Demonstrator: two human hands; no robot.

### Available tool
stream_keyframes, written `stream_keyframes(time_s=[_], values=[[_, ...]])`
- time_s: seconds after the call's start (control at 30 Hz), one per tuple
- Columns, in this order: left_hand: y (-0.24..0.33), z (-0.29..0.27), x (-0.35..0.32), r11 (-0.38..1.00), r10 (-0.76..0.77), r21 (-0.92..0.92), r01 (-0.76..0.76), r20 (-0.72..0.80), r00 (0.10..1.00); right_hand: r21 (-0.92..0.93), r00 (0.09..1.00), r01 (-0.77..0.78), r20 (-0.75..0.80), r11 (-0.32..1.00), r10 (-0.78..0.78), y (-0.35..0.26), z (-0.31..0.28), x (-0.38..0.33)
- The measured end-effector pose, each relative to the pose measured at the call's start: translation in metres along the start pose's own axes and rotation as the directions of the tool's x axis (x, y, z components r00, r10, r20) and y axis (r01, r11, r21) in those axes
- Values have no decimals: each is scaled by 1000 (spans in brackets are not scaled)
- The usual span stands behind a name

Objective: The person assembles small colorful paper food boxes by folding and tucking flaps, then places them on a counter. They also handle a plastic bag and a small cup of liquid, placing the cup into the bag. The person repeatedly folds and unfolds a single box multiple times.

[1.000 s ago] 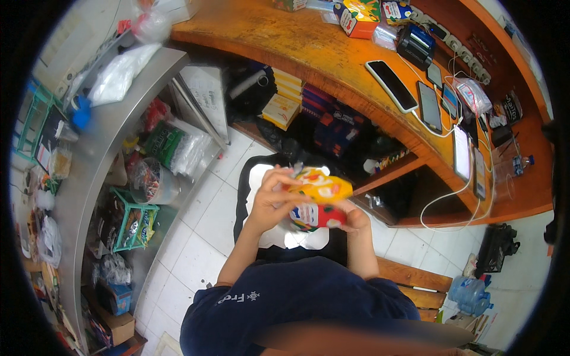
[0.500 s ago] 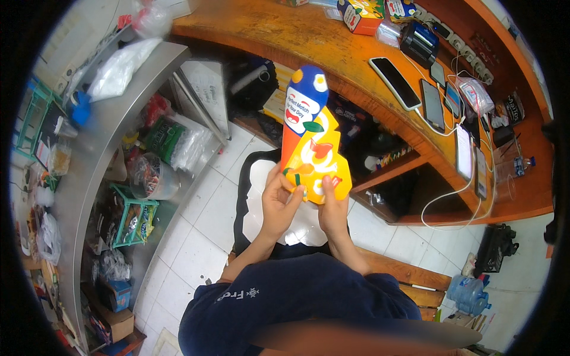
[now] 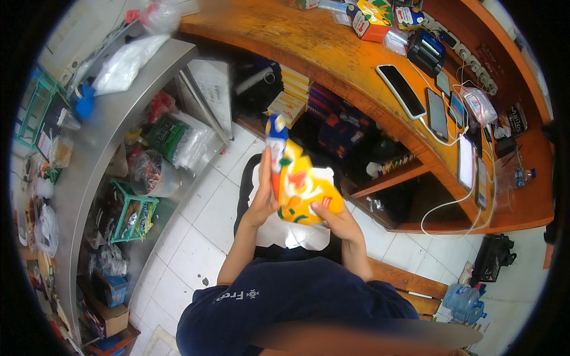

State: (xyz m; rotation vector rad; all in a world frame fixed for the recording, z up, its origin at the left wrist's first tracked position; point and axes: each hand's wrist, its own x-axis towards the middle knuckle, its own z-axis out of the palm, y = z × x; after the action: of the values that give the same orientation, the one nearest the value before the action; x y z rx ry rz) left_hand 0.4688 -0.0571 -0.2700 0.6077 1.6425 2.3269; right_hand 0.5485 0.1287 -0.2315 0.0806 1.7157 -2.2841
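Note:
Between my hands, over my lap, is a colourful printed cardboard box (image 3: 306,187), mostly yellow with a blue and orange side panel; motion blurs it a little. My left hand (image 3: 261,193) presses along its left side, the fingers stretched up beside the blue and orange panel. At the lower right corner my right hand (image 3: 339,222) grips it, thumb on the yellow face and the other fingers hidden behind. White scallop-edged cardboard (image 3: 291,236) lies on my lap under the box.
An orange wooden desk (image 3: 332,53) curves ahead and right, bearing several phones (image 3: 401,92), cables, a black printer-like device (image 3: 426,50) and a small printed box (image 3: 371,21). A steel counter (image 3: 113,118) with filled shelves stands left. Behind me are wooden bench slats (image 3: 409,279) and water jugs (image 3: 465,304).
The box has come lower and turned so its side panel faces left. My left hand has slid up along that panel, while my right hand has shifted slightly right and down.

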Motion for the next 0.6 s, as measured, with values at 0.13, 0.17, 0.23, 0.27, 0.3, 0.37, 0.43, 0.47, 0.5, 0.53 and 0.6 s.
stream_keyframes(time_s=[0.13, 0.17, 0.23, 0.27, 0.3, 0.37, 0.43, 0.47, 0.5, 0.53, 0.6], values=[[3, 8, -7, 976, -216, -8, 216, 57, 975, -115, 997, -71, 17, 991, 74, -5, -3, -4], [3, 14, -10, 991, -117, 66, 119, -33, 993, -116, 998, -57, -6, 992, 57, -6, -2, -3], [5, 26, -13, 973, 52, 230, -12, -172, 984, -162, 998, -27, -66, 987, 17, -8, -1, -1], [5, 36, -14, 935, 211, 340, -103, -297, 931, -180, 995, -7, -98, 984, -11, -10, -1, 0], [9, 39, -16, 918, 278, 361, -161, -298, 913, -198, 994, -21, -105, 980, 0, -12, -1, -1], [16, 43, -19, 879, 377, 412, -238, -299, 876, -227, 988, -80, -144, 971, 48, -20, -2, -4], [26, 34, -15, 757, 482, 539, -369, -80, 873, -211, 987, -81, -152, 974, 49, -28, -2, -10], [31, 27, -12, 676, 539, 572, -465, 47, 841, -194, 983, -96, -175, 976, 62, -31, -2, -13], [36, 20, -8, 608, 532, 606, -514, 170, 830, -199, 989, -44, -149, 979, 14, -34, -1, -15], [41, 13, -4, 535, 521, 622, -571, 289, 803, -194, 990, 0, -141, 981, -28, -35, 0, -17], [50, 6, 2, 520, 442, 623, -584, 389, 808, -195, 988, 50, -134, 980, -77, -37, 1, -18]])
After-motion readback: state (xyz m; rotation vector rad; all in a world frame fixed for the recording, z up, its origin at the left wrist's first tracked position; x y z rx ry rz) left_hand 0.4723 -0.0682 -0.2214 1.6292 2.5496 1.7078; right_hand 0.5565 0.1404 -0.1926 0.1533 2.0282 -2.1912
